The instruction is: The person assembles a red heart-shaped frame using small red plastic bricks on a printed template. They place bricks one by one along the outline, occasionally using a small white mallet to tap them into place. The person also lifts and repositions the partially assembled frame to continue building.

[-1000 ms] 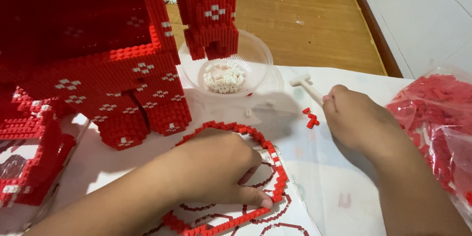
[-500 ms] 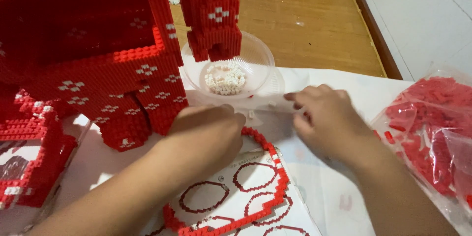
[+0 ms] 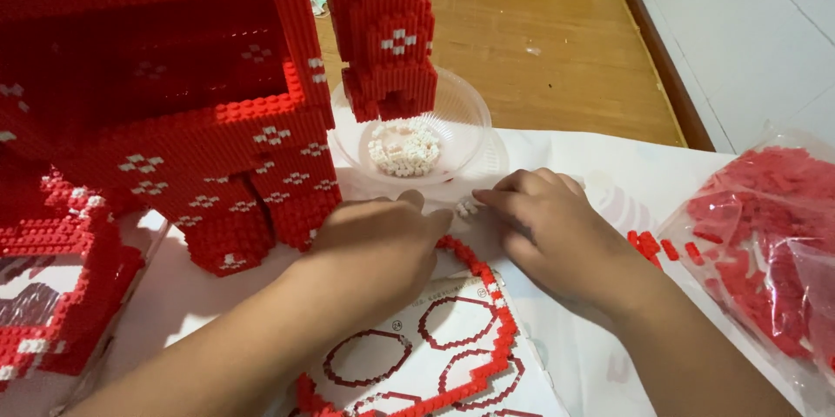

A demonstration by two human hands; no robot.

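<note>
My left hand (image 3: 378, 243) rests fingers-down on the top of a thin ring of red bricks (image 3: 491, 330) that lies on a printed instruction sheet (image 3: 435, 356). My right hand (image 3: 552, 230) is close beside it, fingertips pinched around a small white brick piece (image 3: 467, 206) just below a clear plastic bowl (image 3: 452, 113) holding several white bricks (image 3: 402, 147). The two hands almost touch. A large red brick model with white flower marks (image 3: 174, 104) stands to the left, and its hanging part covers the bowl's far side.
A clear bag of loose red bricks (image 3: 765, 234) lies at the right. A few red bricks (image 3: 652, 245) sit beside it on the white sheet (image 3: 626, 182). A lower red brick structure (image 3: 52, 295) stands at the far left. Wooden floor (image 3: 557, 34) lies beyond.
My right hand moved left from the loose red bricks to meet my left hand near the bowl. My left hand slid up from the ring's middle to its top edge.
</note>
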